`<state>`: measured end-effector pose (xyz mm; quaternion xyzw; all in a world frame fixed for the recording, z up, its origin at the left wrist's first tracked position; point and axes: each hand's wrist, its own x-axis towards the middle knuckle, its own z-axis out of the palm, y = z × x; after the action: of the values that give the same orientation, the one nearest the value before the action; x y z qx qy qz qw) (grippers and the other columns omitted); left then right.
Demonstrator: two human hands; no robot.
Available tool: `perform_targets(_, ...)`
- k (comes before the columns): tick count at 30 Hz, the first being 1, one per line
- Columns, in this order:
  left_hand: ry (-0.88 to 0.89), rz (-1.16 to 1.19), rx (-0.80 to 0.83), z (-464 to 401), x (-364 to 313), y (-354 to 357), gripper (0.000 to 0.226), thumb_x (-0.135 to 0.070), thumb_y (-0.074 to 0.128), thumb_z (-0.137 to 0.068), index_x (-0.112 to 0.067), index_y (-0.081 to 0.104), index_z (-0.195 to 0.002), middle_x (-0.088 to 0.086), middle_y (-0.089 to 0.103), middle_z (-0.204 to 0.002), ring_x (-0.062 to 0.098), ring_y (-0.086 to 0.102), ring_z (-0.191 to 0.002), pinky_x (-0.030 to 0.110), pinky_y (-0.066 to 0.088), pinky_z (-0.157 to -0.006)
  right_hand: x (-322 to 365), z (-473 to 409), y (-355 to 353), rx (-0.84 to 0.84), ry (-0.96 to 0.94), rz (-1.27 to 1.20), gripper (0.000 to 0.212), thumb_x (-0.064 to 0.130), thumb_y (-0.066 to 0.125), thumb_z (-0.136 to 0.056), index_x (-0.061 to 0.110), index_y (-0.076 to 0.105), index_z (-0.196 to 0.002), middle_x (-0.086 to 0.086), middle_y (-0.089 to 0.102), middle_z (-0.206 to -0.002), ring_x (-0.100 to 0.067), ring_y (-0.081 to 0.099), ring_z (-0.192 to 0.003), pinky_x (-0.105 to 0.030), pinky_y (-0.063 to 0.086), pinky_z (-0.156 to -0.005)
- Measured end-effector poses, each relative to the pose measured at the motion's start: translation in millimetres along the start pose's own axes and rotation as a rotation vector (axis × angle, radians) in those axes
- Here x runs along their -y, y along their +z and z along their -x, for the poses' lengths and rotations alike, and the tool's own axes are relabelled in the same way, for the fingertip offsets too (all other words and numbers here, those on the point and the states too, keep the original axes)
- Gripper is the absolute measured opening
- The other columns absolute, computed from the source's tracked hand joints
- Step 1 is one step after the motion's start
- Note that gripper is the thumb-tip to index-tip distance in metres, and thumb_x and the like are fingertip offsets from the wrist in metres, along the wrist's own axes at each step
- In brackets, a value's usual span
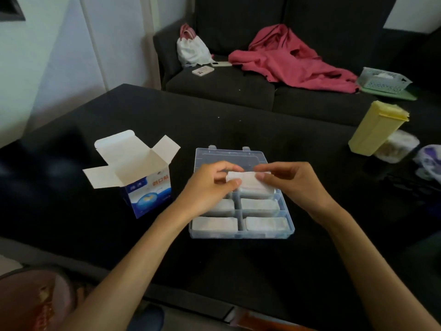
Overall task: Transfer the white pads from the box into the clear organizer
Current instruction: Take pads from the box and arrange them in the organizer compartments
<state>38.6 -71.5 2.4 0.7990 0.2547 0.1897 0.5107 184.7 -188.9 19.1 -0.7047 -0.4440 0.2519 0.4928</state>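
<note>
White pad (248, 181) lies crosswise, pinched by L hand (210, 187) & R hand (290, 180).

On the worktop (238, 271) the organizer (241, 231) is set at the middle, with the box (145, 187) just to its left. Pads (214, 223) are laid in its compartments. A sofa (238, 89) is placed behind the worktop.
</note>
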Motion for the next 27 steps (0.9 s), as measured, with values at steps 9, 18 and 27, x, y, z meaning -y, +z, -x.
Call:
perform_targets(9, 0.000, 0.171, -0.094, -15, 0, -17, 0.021, -0.014, 0.061, -0.089, -0.030, 0.062, -0.104, -0.003, 0.066, -0.106, 0.006, 0.068, -0.086, 0.014, 0.054, -0.065, 3, -24, 6, -0.024, -0.095, -0.005, 0.025, 0.011, 0.065, -0.083, 0.016, 0.065, -0.108, 0.007, 0.064, -0.095, -0.006, 0.067, -0.083, -0.014, 0.053, -0.066)
perform_targets(18, 0.010, 0.014, -0.214, -26, 10, -27, 0.025, -0.013, 0.055, -0.093, -0.022, 0.060, -0.116, -0.003, 0.061, -0.114, 0.010, 0.064, -0.090, 0.012, 0.054, -0.064, 6, -51, 20, 0.001, -0.030, 0.055, 0.024, 0.016, 0.061, -0.088, 0.021, 0.065, -0.110, 0.006, 0.063, -0.090, -0.010, 0.063, -0.086, -0.009, 0.052, -0.064)
perform_targets(27, -0.043, -0.103, 0.086, -9, 18, -26, 0.021, -0.018, 0.065, -0.087, -0.038, 0.063, -0.094, -0.017, 0.064, -0.099, 0.002, 0.062, -0.096, 0.019, 0.053, -0.078, -5, -25, 5, 0.172, 0.209, 0.035, 0.014, 0.013, 0.067, -0.082, 0.020, 0.067, -0.093, 0.004, 0.067, -0.091, -0.006, 0.066, -0.080, -0.013, 0.053, -0.059)
